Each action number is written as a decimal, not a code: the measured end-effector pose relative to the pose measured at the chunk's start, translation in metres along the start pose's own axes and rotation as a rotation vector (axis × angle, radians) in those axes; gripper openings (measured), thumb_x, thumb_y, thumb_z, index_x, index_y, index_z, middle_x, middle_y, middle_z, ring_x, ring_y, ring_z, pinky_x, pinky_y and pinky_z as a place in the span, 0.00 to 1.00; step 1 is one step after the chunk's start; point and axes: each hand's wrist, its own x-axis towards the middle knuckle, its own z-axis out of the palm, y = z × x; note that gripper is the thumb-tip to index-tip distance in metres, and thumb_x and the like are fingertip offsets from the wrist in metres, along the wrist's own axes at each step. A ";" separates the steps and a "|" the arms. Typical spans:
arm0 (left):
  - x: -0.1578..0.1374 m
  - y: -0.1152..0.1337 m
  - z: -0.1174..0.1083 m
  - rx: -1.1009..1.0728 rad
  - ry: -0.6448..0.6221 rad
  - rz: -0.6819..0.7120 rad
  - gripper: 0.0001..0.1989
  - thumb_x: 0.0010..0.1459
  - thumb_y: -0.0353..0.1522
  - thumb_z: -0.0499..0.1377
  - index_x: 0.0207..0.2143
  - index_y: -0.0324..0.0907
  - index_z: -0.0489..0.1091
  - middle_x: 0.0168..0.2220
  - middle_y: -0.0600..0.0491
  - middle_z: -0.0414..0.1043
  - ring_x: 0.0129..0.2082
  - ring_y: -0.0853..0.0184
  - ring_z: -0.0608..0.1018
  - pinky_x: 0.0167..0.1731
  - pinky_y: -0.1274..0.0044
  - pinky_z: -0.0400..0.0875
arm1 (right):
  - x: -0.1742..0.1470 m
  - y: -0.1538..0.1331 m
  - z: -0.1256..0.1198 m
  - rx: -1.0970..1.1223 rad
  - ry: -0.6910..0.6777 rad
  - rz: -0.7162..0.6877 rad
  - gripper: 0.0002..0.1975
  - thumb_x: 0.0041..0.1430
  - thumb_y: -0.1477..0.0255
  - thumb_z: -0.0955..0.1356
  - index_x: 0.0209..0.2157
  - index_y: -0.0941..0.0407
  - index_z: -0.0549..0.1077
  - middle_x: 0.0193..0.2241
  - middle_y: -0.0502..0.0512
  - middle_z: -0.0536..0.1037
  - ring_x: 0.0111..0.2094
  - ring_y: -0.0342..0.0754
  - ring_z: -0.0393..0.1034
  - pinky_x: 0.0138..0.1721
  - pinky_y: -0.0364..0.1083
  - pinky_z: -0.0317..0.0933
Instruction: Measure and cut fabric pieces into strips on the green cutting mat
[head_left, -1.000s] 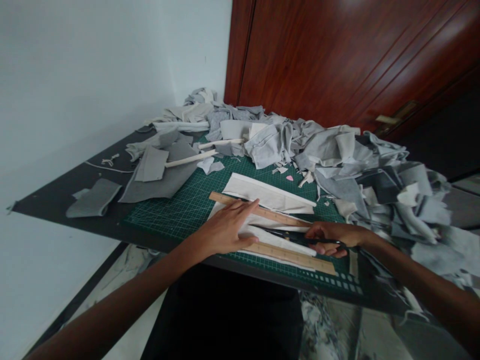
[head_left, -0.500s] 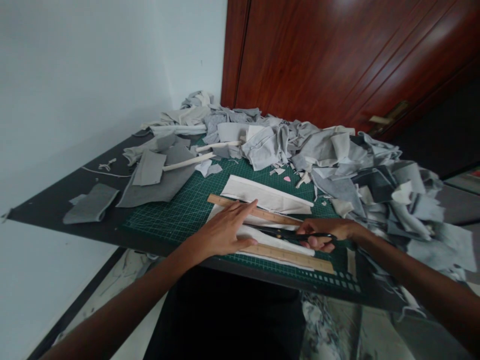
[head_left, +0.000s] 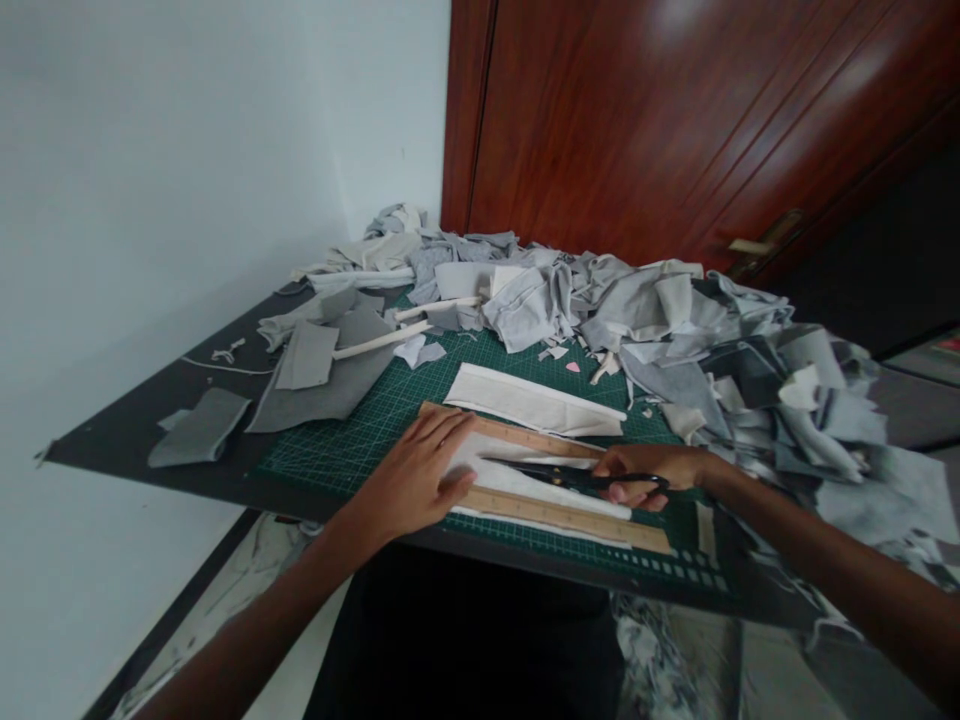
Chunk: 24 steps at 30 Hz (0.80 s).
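Observation:
My right hand [head_left: 641, 475] grips a pair of black scissors [head_left: 559, 472] by the handles. Their blades point left and lie within a piece of white cloth [head_left: 525, 483] on the green cutting mat [head_left: 322, 447]. My left hand [head_left: 418, 472] rests flat with fingers outstretched on the left end of that cloth, covering part of it. Along the cloth's far side runs a wooden ruler [head_left: 517, 434], and a second wooden ruler [head_left: 577, 512] lies along its near side. Beyond them sits a separate white cloth strip [head_left: 536, 397].
Grey and white fabric scraps [head_left: 645, 310] are heaped along the back and right of the dark table [head_left: 97, 425]. Folded grey pieces [head_left: 199, 428] lie at the left. Behind stand a white wall [head_left: 187, 140] and a reddish wooden door [head_left: 615, 130].
My left hand has slid left along the cloth, away from the scissors. The scissors' tips have come further left in the cloth. The view has shifted slightly.

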 end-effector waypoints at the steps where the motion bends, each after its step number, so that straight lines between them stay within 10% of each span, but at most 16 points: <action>1: -0.003 -0.003 -0.001 0.014 -0.015 -0.006 0.31 0.69 0.37 0.56 0.71 0.39 0.56 0.69 0.41 0.63 0.70 0.52 0.64 0.71 0.55 0.55 | 0.001 0.000 0.000 0.015 0.000 -0.001 0.29 0.56 0.47 0.74 0.28 0.56 0.61 0.19 0.38 0.57 0.15 0.32 0.49 0.13 0.34 0.47; 24: -0.008 -0.006 0.000 -0.005 -0.088 -0.062 0.33 0.69 0.40 0.57 0.71 0.36 0.55 0.71 0.40 0.59 0.73 0.54 0.60 0.73 0.57 0.50 | 0.003 -0.004 0.011 0.005 0.078 0.079 0.25 0.54 0.51 0.75 0.28 0.56 0.64 0.15 0.36 0.57 0.13 0.32 0.47 0.12 0.33 0.46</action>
